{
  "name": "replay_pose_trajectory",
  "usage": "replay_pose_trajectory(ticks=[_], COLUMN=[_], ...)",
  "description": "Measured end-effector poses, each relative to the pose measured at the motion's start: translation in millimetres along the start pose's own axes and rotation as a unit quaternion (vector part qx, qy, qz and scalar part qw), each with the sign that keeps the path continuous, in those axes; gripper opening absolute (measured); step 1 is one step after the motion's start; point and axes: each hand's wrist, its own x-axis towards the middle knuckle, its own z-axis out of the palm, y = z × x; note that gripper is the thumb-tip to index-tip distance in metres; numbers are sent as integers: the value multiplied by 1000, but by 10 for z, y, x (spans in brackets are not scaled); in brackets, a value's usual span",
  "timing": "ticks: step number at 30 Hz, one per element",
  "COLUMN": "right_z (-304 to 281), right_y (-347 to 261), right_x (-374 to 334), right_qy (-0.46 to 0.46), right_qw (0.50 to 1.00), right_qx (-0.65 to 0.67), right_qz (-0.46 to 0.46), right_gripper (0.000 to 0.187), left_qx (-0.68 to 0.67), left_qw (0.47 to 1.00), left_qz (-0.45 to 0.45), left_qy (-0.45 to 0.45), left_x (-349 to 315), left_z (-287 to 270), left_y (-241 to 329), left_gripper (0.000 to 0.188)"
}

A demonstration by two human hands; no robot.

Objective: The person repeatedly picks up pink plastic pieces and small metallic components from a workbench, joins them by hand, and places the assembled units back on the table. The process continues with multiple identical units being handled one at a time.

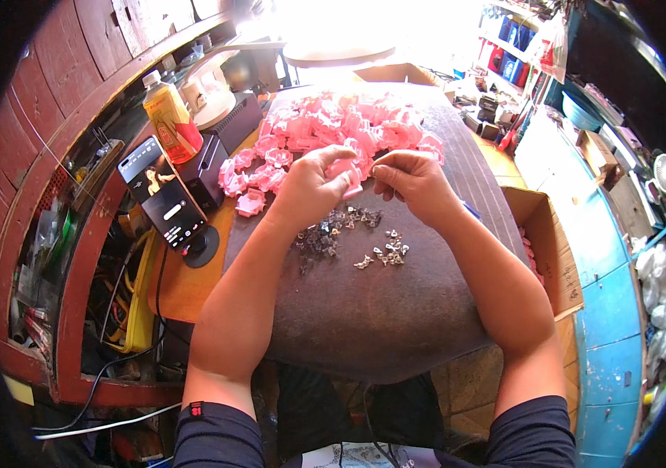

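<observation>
left hand (317,183): pinching pink piece (354,189) | right hand (416,181): fingertips pressed together, contents unclear | pink pile (317,125): toward table's (380,320) far edge

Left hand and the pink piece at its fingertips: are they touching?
Touching. The head view shows the left hand gripping the pink piece, with the thumb pressed against it.
</observation>
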Motion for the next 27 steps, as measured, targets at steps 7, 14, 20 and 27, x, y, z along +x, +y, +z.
replay_pose_trajectory(ticks=[7, 14, 20, 27], right_z=[-53, 28, -5, -112], right_y=[34, 79, 90, -76], right_x=[4, -3, 8, -8], right_qy=[-7, 11, -34, -56], right_qw=[998, 976, 981, 995], right_qx=[39, -213, -186, -34], right_qz=[44, -54, -37, -68], right_gripper=[24, 30, 32, 16], left_qx=[153, 194, 215, -4], left_qw=[978, 964, 955, 992], left_qz=[135, 178, 188, 42], left_qy=[-44, -38, -74, -123], left_x=[-8, -16, -21, 28], left_z=[85, 81, 58, 34], left_y=[-35, -37, -1, -82], left_gripper=[20, 20, 18, 21])
